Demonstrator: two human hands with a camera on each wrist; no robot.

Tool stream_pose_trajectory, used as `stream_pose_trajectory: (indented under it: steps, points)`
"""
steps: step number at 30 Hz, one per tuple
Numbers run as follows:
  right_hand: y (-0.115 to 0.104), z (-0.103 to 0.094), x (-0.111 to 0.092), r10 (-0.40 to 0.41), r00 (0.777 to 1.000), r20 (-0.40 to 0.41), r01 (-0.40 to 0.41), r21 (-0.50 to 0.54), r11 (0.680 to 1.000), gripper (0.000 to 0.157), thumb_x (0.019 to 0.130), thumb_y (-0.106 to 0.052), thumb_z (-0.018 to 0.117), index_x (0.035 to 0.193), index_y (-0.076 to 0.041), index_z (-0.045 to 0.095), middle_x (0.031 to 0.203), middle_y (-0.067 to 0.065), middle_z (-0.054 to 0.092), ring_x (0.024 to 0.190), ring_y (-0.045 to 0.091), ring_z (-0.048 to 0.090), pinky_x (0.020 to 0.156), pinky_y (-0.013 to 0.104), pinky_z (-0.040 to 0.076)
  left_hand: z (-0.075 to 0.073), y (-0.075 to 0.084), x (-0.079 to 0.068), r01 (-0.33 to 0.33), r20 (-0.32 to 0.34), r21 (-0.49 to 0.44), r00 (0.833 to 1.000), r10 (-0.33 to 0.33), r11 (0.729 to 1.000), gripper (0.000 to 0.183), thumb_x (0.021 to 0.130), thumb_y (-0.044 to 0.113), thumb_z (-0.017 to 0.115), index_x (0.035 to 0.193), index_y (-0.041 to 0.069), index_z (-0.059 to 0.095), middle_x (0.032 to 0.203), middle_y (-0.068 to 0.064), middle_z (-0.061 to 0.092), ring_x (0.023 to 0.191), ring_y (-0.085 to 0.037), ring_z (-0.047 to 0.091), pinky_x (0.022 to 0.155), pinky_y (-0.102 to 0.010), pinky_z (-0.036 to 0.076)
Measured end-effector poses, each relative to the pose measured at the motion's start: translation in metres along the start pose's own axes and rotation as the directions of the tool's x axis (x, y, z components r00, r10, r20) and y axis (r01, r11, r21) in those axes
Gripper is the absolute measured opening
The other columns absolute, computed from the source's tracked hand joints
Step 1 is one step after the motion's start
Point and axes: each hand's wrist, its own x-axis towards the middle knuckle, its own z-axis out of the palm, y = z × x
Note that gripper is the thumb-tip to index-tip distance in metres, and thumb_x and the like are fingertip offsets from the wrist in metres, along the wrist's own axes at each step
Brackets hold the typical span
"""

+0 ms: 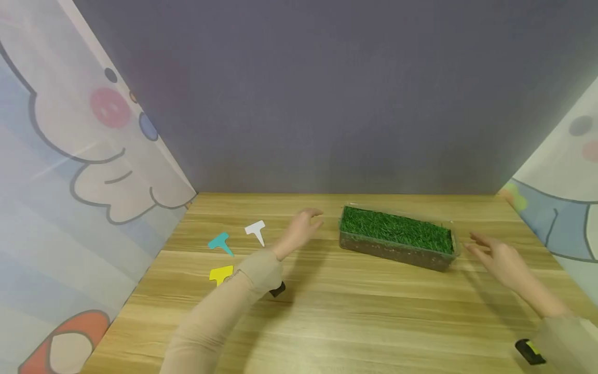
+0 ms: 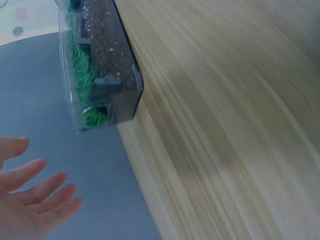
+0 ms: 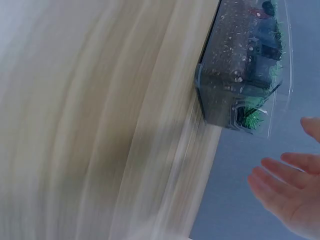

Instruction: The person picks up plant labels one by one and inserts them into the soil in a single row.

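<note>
A long clear plastic planter box [image 1: 397, 251] with dark soil and green grass [image 1: 397, 228] stands on the table, its right end nearer the person. My left hand [image 1: 300, 229] hovers left of the box, apart from it, fingers loosely spread and holding nothing. Off the box's right end is my right hand [image 1: 503, 262], fingers relaxed, also holding nothing. In the left wrist view, the left hand [image 2: 35, 197] has its fingers parted, below the box's end [image 2: 125, 100]. The right wrist view has the right hand [image 3: 292, 187] beside the box's other end [image 3: 215, 100].
Three T-shaped plant labels lie on the left of the table: a white one [image 1: 255, 229], a teal one [image 1: 220, 242] and a yellow one [image 1: 221, 273] partly behind the left sleeve. A grey wall [image 1: 327, 104] rises at the table's back edge; cartoon-printed cloth [image 1: 60, 171] hangs at both sides.
</note>
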Motion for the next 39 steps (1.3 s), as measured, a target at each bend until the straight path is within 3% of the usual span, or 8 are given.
stream_pose_trajectory:
  steps: [7,10,15,18,20,26,33,39]
  points:
    - [-0.002,0.002,0.008,0.057,0.998,0.003,-0.057,0.07,0.996,0.045,0.093,-0.017,0.043,0.118,0.02,0.04,0.107,0.039,0.048,0.089,0.054,0.05,0.064,0.056,0.045,0.014,0.009,0.017,0.057,0.029,-0.058,0.998,-0.055,0.997,0.03,0.091,0.013,0.049,0.118,0.001,0.054,0.117,-0.012,0.056,0.106,-0.024,0.052,0.087,-0.033,0.044]
    - [-0.002,0.003,0.009,0.075,0.997,0.001,-0.075,0.078,0.994,0.043,0.093,-0.016,0.043,0.117,0.019,0.042,0.106,0.036,0.051,0.086,0.048,0.053,0.061,0.049,0.048,0.021,0.011,0.021,0.061,0.025,-0.084,0.998,-0.059,0.995,0.029,0.09,0.011,0.049,0.116,0.0,0.055,0.115,-0.013,0.057,0.103,-0.023,0.054,0.084,-0.03,0.046]
    - [-0.002,0.006,0.009,0.098,0.995,0.013,-0.099,0.13,0.987,0.041,0.093,-0.015,0.043,0.116,0.019,0.043,0.103,0.036,0.053,0.069,0.024,0.064,0.055,0.032,0.051,0.033,0.012,0.027,0.058,-0.011,-0.142,0.998,-0.06,0.988,0.026,0.089,0.007,0.051,0.111,-0.004,0.057,0.108,-0.014,0.06,0.097,-0.024,0.057,0.079,-0.029,0.048]
    - [-0.002,0.009,0.009,0.118,0.993,0.015,-0.119,0.17,0.978,0.041,0.093,-0.014,0.042,0.116,0.02,0.042,0.102,0.037,0.052,0.062,0.007,0.062,0.054,0.028,0.051,0.039,0.011,0.031,0.086,-0.022,-0.196,0.996,-0.092,0.977,0.026,0.088,0.009,0.054,0.11,-0.005,0.059,0.105,-0.014,0.062,0.093,-0.022,0.059,0.077,-0.027,0.049]
    - [-0.003,0.011,0.008,0.135,0.991,0.019,-0.136,0.19,0.972,0.042,0.093,-0.014,0.042,0.117,0.021,0.041,0.102,0.037,0.052,0.06,-0.002,0.059,0.056,0.029,0.052,0.043,0.011,0.033,0.108,-0.026,-0.229,0.993,-0.117,0.967,0.027,0.087,0.01,0.055,0.109,-0.004,0.059,0.104,-0.014,0.062,0.091,-0.022,0.06,0.075,-0.027,0.049]
    - [-0.005,0.013,0.01,0.2,0.978,0.052,-0.207,0.258,0.944,0.044,0.094,-0.016,0.041,0.119,0.02,0.038,0.107,0.037,0.05,0.063,-0.011,0.053,0.061,0.032,0.052,0.048,0.013,0.036,0.147,-0.049,-0.289,0.985,-0.168,0.946,0.026,0.085,0.01,0.059,0.106,-0.004,0.062,0.101,-0.015,0.063,0.085,-0.021,0.061,0.068,-0.025,0.05]
    - [-0.006,0.014,0.012,0.255,0.962,0.103,-0.274,0.314,0.909,0.045,0.095,-0.017,0.039,0.121,0.019,0.038,0.111,0.037,0.048,0.065,-0.012,0.053,0.064,0.03,0.052,0.053,0.013,0.036,0.21,-0.014,-0.432,0.971,-0.24,0.877,0.023,0.083,0.005,0.059,0.105,-0.004,0.062,0.099,-0.017,0.063,0.076,-0.023,0.064,0.066,-0.031,0.053]
    - [-0.007,0.014,0.013,0.284,0.951,0.122,-0.308,0.312,0.899,0.045,0.094,-0.018,0.038,0.122,0.017,0.038,0.114,0.035,0.047,0.065,-0.013,0.051,0.065,0.032,0.052,0.053,0.012,0.04,0.262,0.004,-0.484,0.955,-0.297,0.835,0.021,0.082,0.004,0.061,0.102,-0.003,0.063,0.096,-0.016,0.063,0.074,-0.023,0.064,0.067,-0.032,0.053]
